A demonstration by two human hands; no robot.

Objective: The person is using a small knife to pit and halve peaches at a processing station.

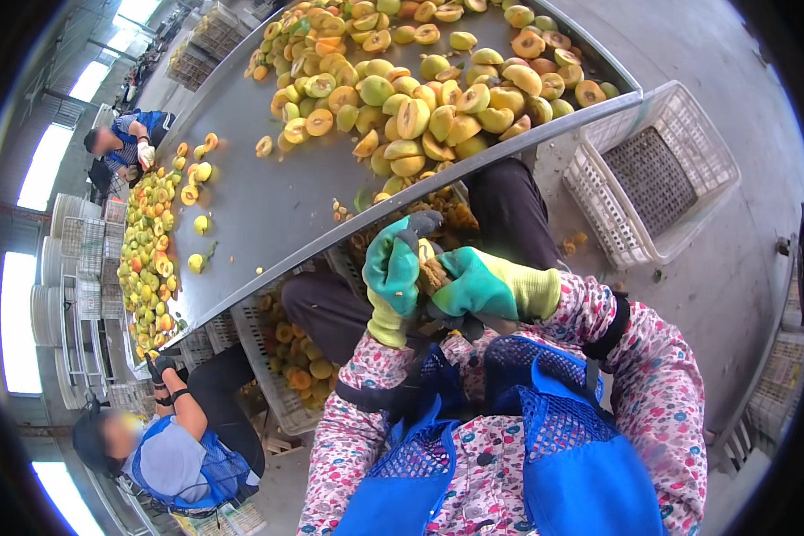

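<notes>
My left hand [393, 268], in a green and grey coated glove with a yellow-green cuff, is closed around a piece of yellow fruit [426, 250]. Against it my right hand [486, 285], gloved the same way, grips a brownish, ragged piece of fruit [434, 276]. Whether the two pieces are parts of one fruit I cannot tell. Both hands are in front of my chest, just below the rim of a metal table [402, 201]. On that table lies a large heap of halved and whole yellow-green fruit [412, 119], perhaps peaches or apricots.
An empty white plastic crate [653, 177] stands on the floor at the right. Under the table, a crate [288, 409] holds orange-yellow fruit. One co-worker [181, 449] sits at the lower left, another [130, 137] at the table's far end. Stacked crates [90, 254] are at the left.
</notes>
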